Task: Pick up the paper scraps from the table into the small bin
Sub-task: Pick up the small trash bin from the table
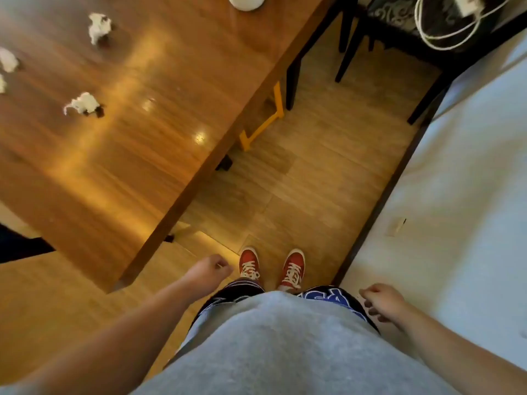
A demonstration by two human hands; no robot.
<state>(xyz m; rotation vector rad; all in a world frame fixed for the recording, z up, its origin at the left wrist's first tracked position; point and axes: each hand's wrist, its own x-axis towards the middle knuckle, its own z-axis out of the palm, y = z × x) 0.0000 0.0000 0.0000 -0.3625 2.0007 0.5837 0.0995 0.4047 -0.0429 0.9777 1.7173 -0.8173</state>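
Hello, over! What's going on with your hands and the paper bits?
Left hand, right hand empty, hanging low. Paper scraps on table, untouched. Bin unseen.

One head-worn view looks steeply down past the torso to the floor [299,172], table [142,138] at left.

Both arms just hang down by the hips, bare forearms, nothing held. Left hand [209,269] is loosely curled, off the left thigh. Right hand [383,302] sits beside the right hip, fingers loosely bent and slightly spread.
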